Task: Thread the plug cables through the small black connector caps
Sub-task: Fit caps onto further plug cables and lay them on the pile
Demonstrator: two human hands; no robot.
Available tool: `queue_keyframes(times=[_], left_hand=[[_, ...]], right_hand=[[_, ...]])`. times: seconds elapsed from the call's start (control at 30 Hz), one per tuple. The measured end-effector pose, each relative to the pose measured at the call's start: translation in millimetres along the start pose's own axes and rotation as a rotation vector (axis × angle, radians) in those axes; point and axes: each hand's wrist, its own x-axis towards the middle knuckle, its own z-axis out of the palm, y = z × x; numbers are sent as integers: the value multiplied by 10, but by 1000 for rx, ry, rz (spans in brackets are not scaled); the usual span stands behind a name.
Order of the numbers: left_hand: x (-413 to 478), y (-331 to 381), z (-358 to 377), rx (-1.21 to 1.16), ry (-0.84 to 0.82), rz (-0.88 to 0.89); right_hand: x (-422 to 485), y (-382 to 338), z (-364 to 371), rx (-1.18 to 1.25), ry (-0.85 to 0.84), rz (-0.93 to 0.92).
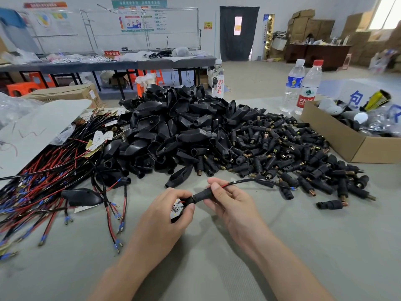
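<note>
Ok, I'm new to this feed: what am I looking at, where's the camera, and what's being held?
No machine here: a person works with bare hands, and the single picture comes from a camera worn on their head, looking down at a grey table. The left hand pinches a small white board at one end of the red-and-black cable. The right hand pinches the connector cap, which that cable appears to pass through. Behind lie a wire bundle, larger black housings, a spread of small caps, a cardboard box and water bottles.

Black caps, red-and-black cables (blue-tipped), grey table, brown box
</note>
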Motion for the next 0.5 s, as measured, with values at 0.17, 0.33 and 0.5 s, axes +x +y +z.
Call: queue_keyframes(times=[0.17, 0.33, 0.5], left_hand=[[4, -2, -20, -58, 13, -15], [5, -9, -44, -128, 3, -24], [32, -22, -19, -164, 6, -20]], right_hand=[[-12, -20, -7, 69, -62, 9], [-16, -19, -18, 77, -77, -2], [-1, -29, -11, 37, -72, -11]])
